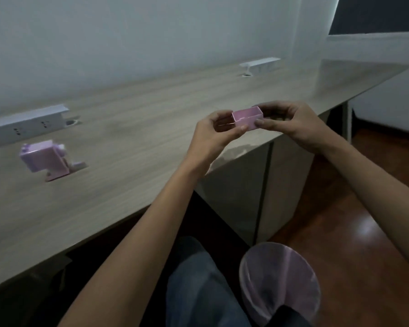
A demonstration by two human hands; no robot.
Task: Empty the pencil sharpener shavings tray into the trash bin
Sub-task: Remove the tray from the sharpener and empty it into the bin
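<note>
Both hands are holding the pink shavings tray point(247, 119) open side up above the worktop point(132, 128) front edge: left hand point(214, 135) pinching its near corner, right hand point(293, 123) gripping its far end. The sharpener point(45, 159) is standing well left beside 1 socket strip point(24, 125). The lined trash bin point(279, 282) is sitting on the floor below, unobstructed.

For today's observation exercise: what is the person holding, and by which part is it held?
The pink shavings tray, held level over the desk edge, open side up: left hand at its left end, right hand at its right end.
</note>
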